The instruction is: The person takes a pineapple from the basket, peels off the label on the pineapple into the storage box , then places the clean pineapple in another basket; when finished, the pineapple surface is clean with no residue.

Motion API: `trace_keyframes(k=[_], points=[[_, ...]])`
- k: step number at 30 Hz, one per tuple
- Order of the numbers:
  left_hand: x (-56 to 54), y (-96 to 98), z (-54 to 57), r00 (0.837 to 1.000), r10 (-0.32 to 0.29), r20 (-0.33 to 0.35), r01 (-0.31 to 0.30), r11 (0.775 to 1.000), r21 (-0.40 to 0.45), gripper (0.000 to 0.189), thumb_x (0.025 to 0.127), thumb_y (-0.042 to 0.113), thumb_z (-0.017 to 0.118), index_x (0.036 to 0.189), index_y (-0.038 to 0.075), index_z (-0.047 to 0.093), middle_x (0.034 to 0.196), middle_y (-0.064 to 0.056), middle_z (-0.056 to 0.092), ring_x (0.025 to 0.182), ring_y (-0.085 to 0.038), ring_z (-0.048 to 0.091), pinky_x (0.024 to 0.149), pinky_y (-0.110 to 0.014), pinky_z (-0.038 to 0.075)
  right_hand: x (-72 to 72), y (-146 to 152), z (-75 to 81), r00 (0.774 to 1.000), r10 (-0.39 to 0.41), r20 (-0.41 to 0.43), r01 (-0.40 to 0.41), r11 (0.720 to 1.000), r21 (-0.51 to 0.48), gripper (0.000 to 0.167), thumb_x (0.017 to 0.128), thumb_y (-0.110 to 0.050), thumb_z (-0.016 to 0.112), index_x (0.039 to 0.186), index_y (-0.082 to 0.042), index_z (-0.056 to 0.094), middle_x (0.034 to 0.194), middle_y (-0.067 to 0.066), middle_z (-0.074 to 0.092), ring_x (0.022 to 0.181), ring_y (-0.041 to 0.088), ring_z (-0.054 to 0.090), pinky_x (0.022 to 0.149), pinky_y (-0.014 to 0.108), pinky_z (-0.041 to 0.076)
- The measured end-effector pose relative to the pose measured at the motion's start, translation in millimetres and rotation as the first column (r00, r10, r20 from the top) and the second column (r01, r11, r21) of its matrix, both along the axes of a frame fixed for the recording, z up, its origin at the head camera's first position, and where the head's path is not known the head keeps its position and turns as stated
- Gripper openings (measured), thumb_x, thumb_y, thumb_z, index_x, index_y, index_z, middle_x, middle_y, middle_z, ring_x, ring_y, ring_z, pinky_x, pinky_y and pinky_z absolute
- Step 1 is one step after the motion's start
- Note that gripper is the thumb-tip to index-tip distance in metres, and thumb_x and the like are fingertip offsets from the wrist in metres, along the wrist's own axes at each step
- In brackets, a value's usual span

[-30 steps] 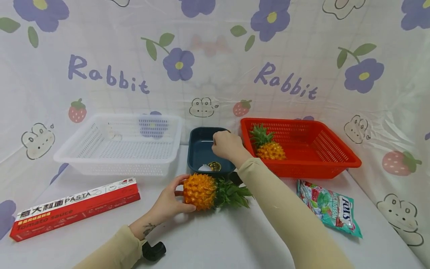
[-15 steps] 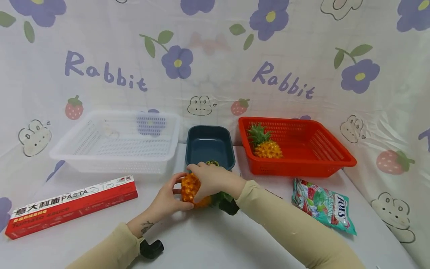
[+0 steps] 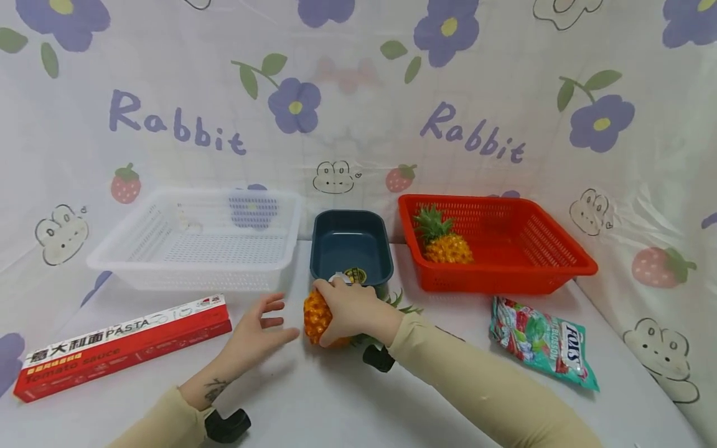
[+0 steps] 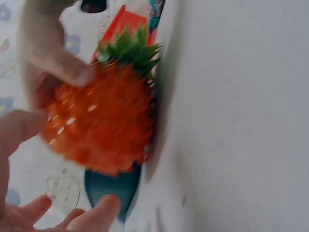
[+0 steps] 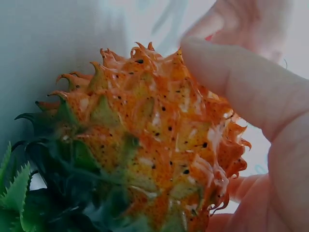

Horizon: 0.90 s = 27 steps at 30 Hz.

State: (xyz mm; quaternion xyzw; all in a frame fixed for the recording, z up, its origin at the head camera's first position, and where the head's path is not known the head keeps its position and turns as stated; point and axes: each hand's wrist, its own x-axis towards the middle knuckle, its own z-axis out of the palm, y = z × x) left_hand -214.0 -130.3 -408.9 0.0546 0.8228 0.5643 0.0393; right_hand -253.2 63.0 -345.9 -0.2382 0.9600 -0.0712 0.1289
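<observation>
An orange pineapple (image 3: pixel 317 316) with a green crown lies on its side on the white table, in front of the dark blue tray. My right hand (image 3: pixel 354 311) grips its body from above, thumb on the near side and fingers over the far side. That hand and wrist cover much of the fruit and part of its leaves. Just left of the pineapple, my left hand (image 3: pixel 254 333) is held apart from it, fingers spread and holding nothing. In the left wrist view the pineapple (image 4: pixel 104 121) fills the middle; the right wrist view shows its spiky skin (image 5: pixel 159 130) close up.
Behind stand a white basket (image 3: pixel 190 277), the dark blue tray (image 3: pixel 351 214) and a red basket (image 3: pixel 504 280) holding another pineapple (image 3: pixel 448 249). A pasta box (image 3: pixel 123 345) lies at left, a teal candy bag (image 3: pixel 543 342) at right. A printed curtain hangs behind.
My right hand has come down from over the blue tray onto the pineapple and grips it. The left hand has let go of the fruit and drawn back left.
</observation>
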Motion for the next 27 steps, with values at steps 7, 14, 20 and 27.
trace_keyframes(k=[7,14,20,27], points=[[4.3,-40.1,31.8,0.938,0.346,0.028,-0.32,0.832,0.454,0.074,0.09,0.007,0.057,0.143,0.013,0.006,0.121,-0.004,0.036,0.087,-0.004,0.059,0.076,-0.021,0.053,-0.1,-3.0,5.4,0.999,0.0,-0.047,0.002,1.0,0.031,0.09,0.065,-0.045,0.08,0.138,-0.022,0.033,0.123,0.007,0.048,0.098,0.028,0.053,0.082,0.048,0.041],[-16.9,-84.5,59.5,0.799,0.53,0.284,-0.565,0.497,0.659,0.095,0.083,0.025,0.068,0.139,0.031,-0.009,0.117,0.008,0.03,0.103,-0.012,0.05,0.077,-0.026,0.054,1.0,-3.0,7.6,0.999,-0.009,-0.046,0.011,0.999,0.041,0.091,0.065,-0.044,0.08,0.139,-0.022,0.032,0.126,0.009,0.047,0.102,0.031,0.052,0.084,0.051,0.04],[-39.0,-111.0,62.3,0.753,0.466,0.465,-0.627,0.291,0.722,0.103,0.078,0.019,0.074,0.135,0.042,-0.008,0.116,0.014,0.034,0.116,-0.021,0.038,0.088,-0.036,0.049,1.4,-3.2,3.9,0.999,-0.015,-0.039,0.017,0.999,0.044,0.092,0.065,-0.043,0.08,0.14,-0.023,0.031,0.127,0.009,0.046,0.102,0.032,0.052,0.083,0.05,0.04],[-49.4,-124.8,50.8,0.776,0.468,0.422,-0.581,0.275,0.766,0.103,0.077,0.007,0.073,0.131,0.05,-0.002,0.119,0.01,0.042,0.117,-0.018,0.048,0.087,-0.038,0.047,1.6,-6.1,-0.1,0.999,-0.027,-0.023,0.028,0.999,0.026,0.091,0.064,-0.044,0.081,0.138,-0.024,0.034,0.124,0.008,0.047,0.1,0.03,0.051,0.082,0.05,0.04]])
